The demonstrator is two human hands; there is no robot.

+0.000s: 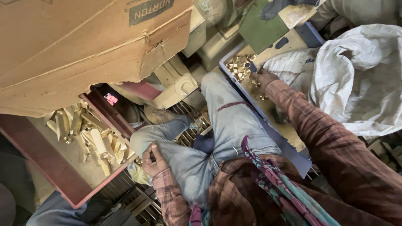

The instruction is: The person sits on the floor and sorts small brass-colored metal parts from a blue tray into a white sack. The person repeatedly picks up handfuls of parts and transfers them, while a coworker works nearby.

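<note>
My right hand (264,78) reaches out to the blue tray (268,121) and rests its fingers among several small brass rings (239,67) piled at the tray's far end. Whether it grips one is hidden by the fingers. My left hand (153,159) lies curled on my left knee, on the faded jeans (226,125), its fingers closed around something small that I cannot make out. A red tray (50,167) to the left holds several long brass pieces (94,140).
A large torn cardboard box (83,46) overhangs the red tray at the upper left. A white sack (360,75) lies to the right of the blue tray. A metal grate (188,136) shows under my legs. Cream-coloured machine parts (180,86) stand ahead.
</note>
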